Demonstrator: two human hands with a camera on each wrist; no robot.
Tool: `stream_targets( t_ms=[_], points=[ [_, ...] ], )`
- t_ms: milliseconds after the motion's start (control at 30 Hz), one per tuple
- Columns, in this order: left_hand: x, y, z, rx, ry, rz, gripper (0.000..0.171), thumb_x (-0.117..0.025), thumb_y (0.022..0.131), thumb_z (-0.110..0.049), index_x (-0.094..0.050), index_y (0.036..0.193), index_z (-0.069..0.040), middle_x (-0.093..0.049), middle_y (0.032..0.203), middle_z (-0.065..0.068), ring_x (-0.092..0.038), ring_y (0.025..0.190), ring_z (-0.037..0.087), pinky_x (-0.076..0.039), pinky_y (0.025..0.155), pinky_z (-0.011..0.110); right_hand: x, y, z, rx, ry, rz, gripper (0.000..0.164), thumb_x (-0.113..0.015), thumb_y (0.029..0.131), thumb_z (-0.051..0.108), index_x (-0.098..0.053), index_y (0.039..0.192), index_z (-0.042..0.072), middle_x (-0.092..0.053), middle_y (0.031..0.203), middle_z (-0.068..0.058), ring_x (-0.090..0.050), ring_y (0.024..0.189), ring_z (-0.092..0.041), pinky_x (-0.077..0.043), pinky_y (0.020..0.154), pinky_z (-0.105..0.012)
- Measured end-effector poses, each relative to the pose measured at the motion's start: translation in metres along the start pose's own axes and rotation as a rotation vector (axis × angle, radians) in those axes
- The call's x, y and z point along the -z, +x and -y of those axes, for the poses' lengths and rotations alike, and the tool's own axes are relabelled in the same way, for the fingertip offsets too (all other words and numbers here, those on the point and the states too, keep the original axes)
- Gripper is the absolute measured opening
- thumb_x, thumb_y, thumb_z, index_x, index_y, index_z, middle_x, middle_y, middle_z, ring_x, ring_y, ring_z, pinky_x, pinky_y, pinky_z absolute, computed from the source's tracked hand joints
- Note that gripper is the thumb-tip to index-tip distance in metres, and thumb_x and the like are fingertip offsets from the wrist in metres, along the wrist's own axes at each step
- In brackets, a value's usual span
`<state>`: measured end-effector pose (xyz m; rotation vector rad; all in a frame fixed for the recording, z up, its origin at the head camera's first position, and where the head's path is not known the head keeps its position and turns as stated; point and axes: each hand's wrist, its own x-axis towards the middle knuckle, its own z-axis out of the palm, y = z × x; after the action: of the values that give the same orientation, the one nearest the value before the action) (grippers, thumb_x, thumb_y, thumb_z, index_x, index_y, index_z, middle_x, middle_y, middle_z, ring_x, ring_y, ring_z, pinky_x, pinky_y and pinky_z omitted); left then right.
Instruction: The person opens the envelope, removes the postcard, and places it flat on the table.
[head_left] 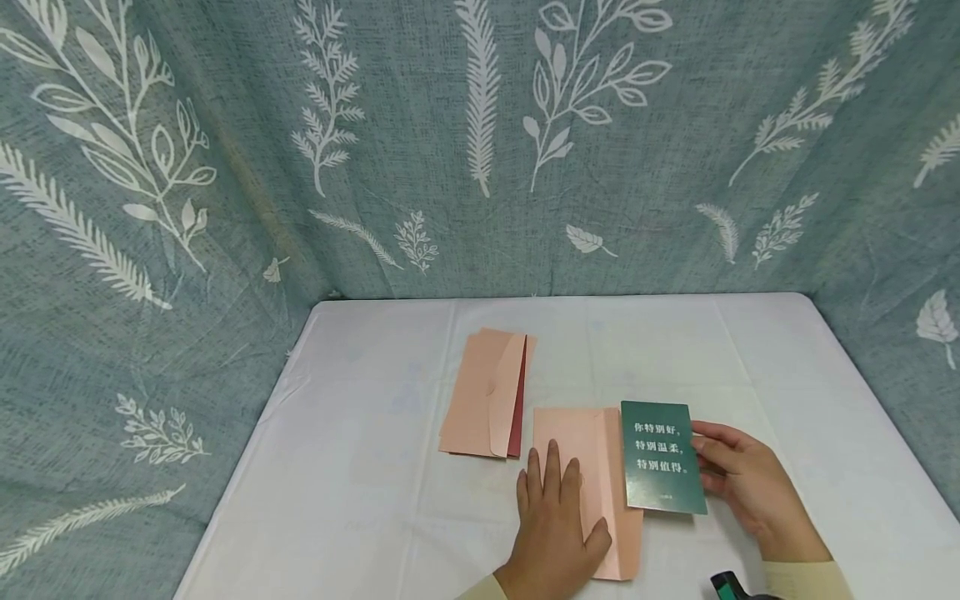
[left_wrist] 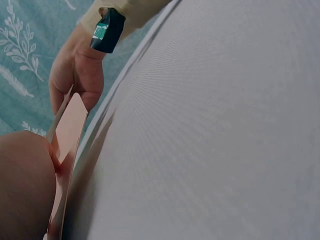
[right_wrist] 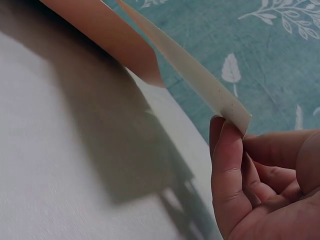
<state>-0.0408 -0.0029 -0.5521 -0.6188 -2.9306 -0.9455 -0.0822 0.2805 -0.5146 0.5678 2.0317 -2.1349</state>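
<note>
A green card (head_left: 663,450) with white printed characters is pinched at its right edge by my right hand (head_left: 750,483). In the right wrist view the pale back of the card (right_wrist: 200,75) shows, raised above the table and casting a shadow. Its left edge overlaps the opened flap of a pink envelope (head_left: 570,429). My left hand (head_left: 551,533) lies flat with spread fingers on that envelope. The left wrist view shows the envelope (left_wrist: 71,122) edge-on, with the right hand (left_wrist: 77,75) beyond it.
Several pink envelopes (head_left: 476,396) lie stacked farther back on the white table (head_left: 360,467), with a dark red strip along one side. A black and green wrist strap (head_left: 727,585) shows near the right sleeve. A blue-green leaf-patterned curtain (head_left: 420,150) surrounds the table's back and sides.
</note>
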Motion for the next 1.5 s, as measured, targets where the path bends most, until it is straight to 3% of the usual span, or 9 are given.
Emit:
stream_targets(
  t_ms=[433, 667, 1033, 1500],
  points=[
    [0.001, -0.001, -0.001, -0.023, 0.017, -0.039, 0.070, -0.067, 0.098, -0.035, -0.048, 0.155, 0.001, -0.023, 0.173, 0.031, -0.015, 0.157, 0.057, -0.020, 0.117, 0.075, 0.020, 0.000, 0.002, 0.026, 0.030, -0.012, 0.018, -0.069, 0.108, 0.008, -0.078, 0.116, 0.021, -0.073, 0.098, -0.001, -0.069, 0.086, -0.014, -0.061, 0.068, -0.029],
    [0.000, 0.000, 0.000, -0.010, 0.009, -0.011, 0.071, -0.066, 0.099, -0.035, -0.047, 0.157, 0.001, -0.020, 0.174, 0.030, -0.013, 0.158, 0.057, -0.019, 0.118, 0.076, 0.025, 0.000, 0.000, 0.009, 0.027, -0.029, 0.018, -0.070, 0.108, 0.008, -0.078, 0.117, 0.021, -0.074, 0.099, 0.000, -0.069, 0.087, -0.015, -0.061, 0.068, -0.030],
    [0.001, -0.001, 0.001, -0.021, 0.021, -0.026, 0.071, -0.067, 0.098, -0.036, -0.048, 0.156, 0.000, -0.022, 0.173, 0.030, -0.015, 0.158, 0.057, -0.021, 0.118, 0.075, 0.030, 0.000, -0.002, 0.025, 0.016, -0.040, 0.017, -0.069, 0.109, 0.008, -0.077, 0.119, 0.018, -0.074, 0.098, 0.000, -0.070, 0.086, -0.015, -0.061, 0.067, -0.030],
    [0.001, -0.002, 0.001, -0.025, 0.014, -0.035, 0.069, -0.067, 0.098, -0.035, -0.049, 0.155, 0.000, -0.024, 0.173, 0.030, -0.016, 0.157, 0.058, -0.022, 0.117, 0.075, 0.040, 0.003, -0.004, 0.042, 0.016, -0.048, 0.019, -0.068, 0.109, 0.007, -0.078, 0.112, 0.023, -0.074, 0.097, 0.001, -0.070, 0.085, -0.015, -0.061, 0.067, -0.031]
  ],
)
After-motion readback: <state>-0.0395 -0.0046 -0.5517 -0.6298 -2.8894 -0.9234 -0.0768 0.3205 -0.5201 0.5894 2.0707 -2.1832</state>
